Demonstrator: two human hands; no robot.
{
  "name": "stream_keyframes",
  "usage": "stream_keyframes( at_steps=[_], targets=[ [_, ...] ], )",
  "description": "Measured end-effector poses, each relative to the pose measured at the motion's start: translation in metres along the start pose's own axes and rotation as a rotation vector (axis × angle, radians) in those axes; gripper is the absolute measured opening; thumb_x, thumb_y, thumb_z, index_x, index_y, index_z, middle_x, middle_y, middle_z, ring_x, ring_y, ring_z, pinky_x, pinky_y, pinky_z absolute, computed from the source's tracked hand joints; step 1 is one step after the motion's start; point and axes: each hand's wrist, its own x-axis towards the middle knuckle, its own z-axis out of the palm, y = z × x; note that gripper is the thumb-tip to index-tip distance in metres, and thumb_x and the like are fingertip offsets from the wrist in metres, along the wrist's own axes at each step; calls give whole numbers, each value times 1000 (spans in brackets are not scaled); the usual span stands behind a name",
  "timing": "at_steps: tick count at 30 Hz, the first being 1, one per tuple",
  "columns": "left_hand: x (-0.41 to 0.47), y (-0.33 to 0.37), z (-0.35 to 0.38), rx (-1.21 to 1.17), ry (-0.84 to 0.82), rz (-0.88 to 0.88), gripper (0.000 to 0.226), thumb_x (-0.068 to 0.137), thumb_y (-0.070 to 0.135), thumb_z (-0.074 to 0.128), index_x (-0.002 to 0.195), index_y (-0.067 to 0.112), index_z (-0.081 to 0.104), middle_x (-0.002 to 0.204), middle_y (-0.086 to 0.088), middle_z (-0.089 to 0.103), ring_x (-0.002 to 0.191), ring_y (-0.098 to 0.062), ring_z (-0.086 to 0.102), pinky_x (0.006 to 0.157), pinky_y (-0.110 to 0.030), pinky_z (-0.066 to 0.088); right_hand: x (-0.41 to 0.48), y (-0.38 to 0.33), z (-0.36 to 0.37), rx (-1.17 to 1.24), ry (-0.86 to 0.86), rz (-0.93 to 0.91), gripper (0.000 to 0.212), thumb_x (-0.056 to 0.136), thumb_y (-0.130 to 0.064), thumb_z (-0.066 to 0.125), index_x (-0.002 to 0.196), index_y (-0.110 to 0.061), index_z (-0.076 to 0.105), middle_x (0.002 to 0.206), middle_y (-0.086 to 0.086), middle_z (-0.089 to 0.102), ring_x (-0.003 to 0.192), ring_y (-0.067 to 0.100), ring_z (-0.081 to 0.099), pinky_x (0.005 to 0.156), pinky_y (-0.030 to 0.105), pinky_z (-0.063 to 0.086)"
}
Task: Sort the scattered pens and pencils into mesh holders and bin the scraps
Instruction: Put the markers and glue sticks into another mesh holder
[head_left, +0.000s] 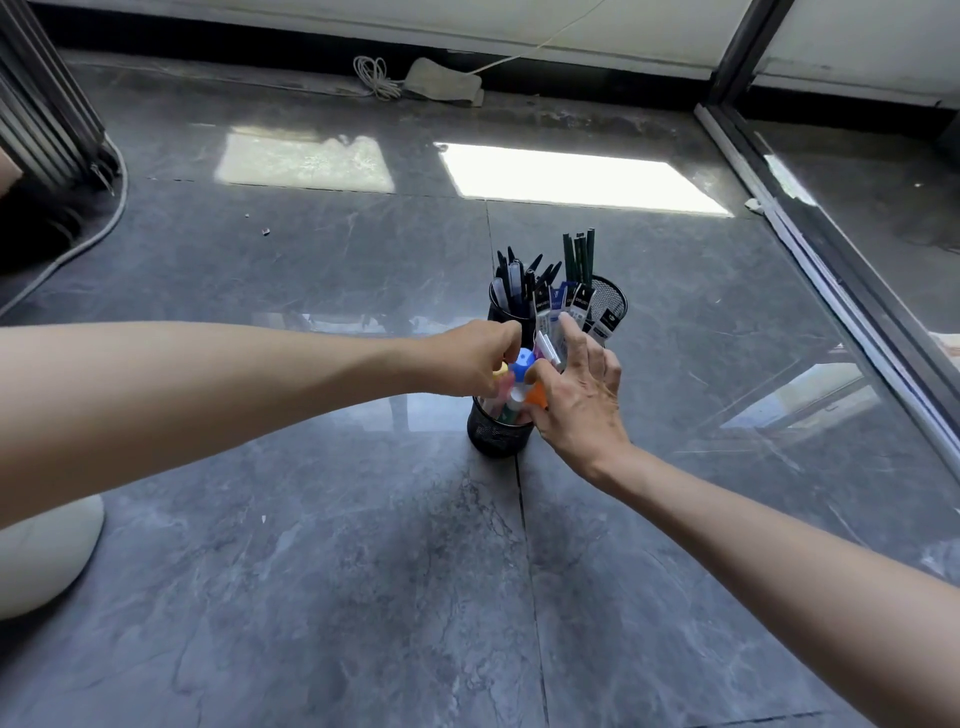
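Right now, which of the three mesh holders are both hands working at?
The nearest holder, with the coloured markers. Left hand and right hand meet over it; the two behind hold dark pens and green pencils.

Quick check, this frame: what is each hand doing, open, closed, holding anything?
Left hand: fingers curled among the coloured markers in the near mesh holder; grip cannot be told.
Right hand: open, fingers spread, holding nothing visible.

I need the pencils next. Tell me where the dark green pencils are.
In the head view, the dark green pencils stand upright in the far right mesh holder, just right of the holder of black pens and beyond the right hand.
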Motion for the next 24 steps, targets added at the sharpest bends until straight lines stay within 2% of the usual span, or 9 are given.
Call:
stream_keyframes(
  at_steps=[5,8,10,12,14,17,20,22,24],
  targets=[
    [2,-7,1,44,39,-58,23,83,16,66,96,11,47,91,-4,52,82,-21,47,67,-32,39,0,-3,-6,50,112,86,30,83,-39,52,105,-21,44,140,6,21,115,22,33,94,36,22],
    [-2,-8,1,-45,33,-135,27,87,25,65,101,9,48,88,-4,53,74,-20,49,59,-29,37,2,-1,-7,102,110,141,32,86,-41,42,110,-21,36,137,7,25,115,20,33,93,34,21],
    [-6,-5,6,-182,-22,-176,31,89,29,63,104,7,47,89,-7,56,68,-18,53,57,-29,45,2,2,-8,150,42,174,34,87,-39,42,115,-21,36,131,8,36,114,21,37,94,33,21],
    [-7,-2,12,-191,-48,-192,30,92,29,58,106,7,45,94,-13,60,70,-22,55,62,-37,51,1,3,-9,230,-40,198,36,88,-29,50,122,-21,39,118,5,49,107,24,45,93,30,22],
    [-5,2,17,-137,-18,-217,25,94,26,52,105,5,43,95,-17,59,69,-23,50,62,-39,46,-1,3,-9,295,-78,191,40,89,-18,54,125,-22,37,107,4,55,96,25,51,86,30,27],
    [1,7,21,-216,69,-280,13,91,18,47,92,7,41,89,-17,56,66,-25,50,57,-36,43,0,-2,-14,430,-157,229,43,92,-16,50,123,-30,23,102,5,56,84,27,54,71,31,36],
    [-1,5,28,-243,75,-326,10,87,12,49,79,10,43,86,-16,58,71,-28,57,65,-39,49,-3,-4,-19,468,-215,280,49,89,-14,46,126,-32,18,91,0,52,75,30,53,66,37,44],
    [-6,4,34,-138,37,-361,16,87,12,55,81,12,40,91,-13,53,79,-29,55,69,-40,46,-4,-4,-23,492,-262,299,59,86,-9,44,135,-29,18,84,-1,52,72,30,53,67,40,45],
    [-10,5,39,-77,119,-435,21,85,10,57,91,11,37,98,-12,46,81,-29,48,67,-38,40,-6,-2,-24,496,-305,307,66,82,-2,42,141,-23,20,78,-7,48,70,26,50,67,39,44]
  ],
)
